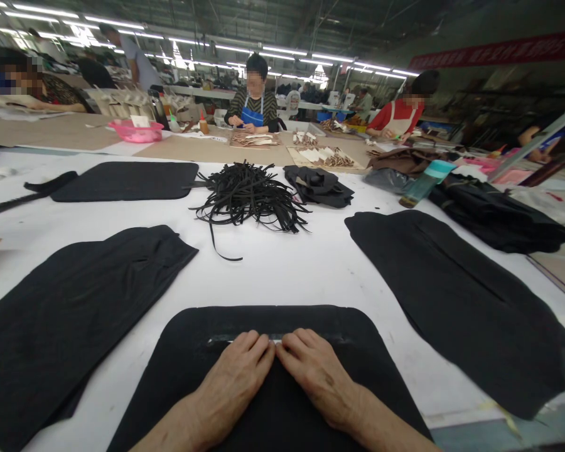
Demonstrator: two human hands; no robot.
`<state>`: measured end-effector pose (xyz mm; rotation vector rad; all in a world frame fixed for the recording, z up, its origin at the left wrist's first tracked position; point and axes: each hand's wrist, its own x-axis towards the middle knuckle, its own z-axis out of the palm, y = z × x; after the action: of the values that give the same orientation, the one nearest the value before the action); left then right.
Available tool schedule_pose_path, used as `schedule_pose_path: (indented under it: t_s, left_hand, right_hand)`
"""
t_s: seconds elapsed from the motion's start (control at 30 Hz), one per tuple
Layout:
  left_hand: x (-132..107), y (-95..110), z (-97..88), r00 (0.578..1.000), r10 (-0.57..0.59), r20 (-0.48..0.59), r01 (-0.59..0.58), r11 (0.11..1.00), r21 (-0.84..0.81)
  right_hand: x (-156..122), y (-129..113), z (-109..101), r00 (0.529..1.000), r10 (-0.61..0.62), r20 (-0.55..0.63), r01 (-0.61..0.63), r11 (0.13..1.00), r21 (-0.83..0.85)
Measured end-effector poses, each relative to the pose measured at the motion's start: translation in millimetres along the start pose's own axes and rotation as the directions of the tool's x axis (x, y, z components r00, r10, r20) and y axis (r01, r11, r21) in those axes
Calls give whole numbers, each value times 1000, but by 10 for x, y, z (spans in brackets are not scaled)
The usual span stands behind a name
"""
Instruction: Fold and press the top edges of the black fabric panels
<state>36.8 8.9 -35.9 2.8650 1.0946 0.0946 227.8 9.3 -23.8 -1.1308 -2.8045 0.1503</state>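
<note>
A black panel [273, 317] with rounded far corners lies flat in front of me. Across it, near the far edge, runs a narrow slit-like strip [216, 341] with a shiny border. My left hand [238, 370] and my right hand [315, 367] meet at the middle of this strip, thumbs nearly touching. Both have their fingers curled and pressed together against the panel at the strip. A small white bit shows between the fingertips. Whatever lies under the fingers is hidden.
Black fabric pieces lie left [75, 307] and right [452, 295] on the white table [282, 273]. Beyond are a heap of black strips [252, 194], another black panel [127, 181], folded black pieces [317, 185] and a bottle [426, 183]. Several people work at tables behind.
</note>
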Motion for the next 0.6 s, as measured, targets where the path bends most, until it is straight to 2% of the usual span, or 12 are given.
schedule_pose_path:
  t_s: [0.2, 0.4, 0.6]
  left_hand:
    - [-115, -49, 37, 996, 85, -32, -82, 992, 92]
    - [-258, -157, 52, 993, 97, -71, -85, 984, 153]
    - [-396, -250, -81, 987, 95, -131, -66, 976, 209]
  right_hand:
    - [-151, 115, 2, 996, -79, 35, 83, 991, -107]
    - [-414, 277, -63, 998, -67, 19, 69, 987, -146]
    - [-595, 386, -95, 997, -64, -32, 57, 980, -192]
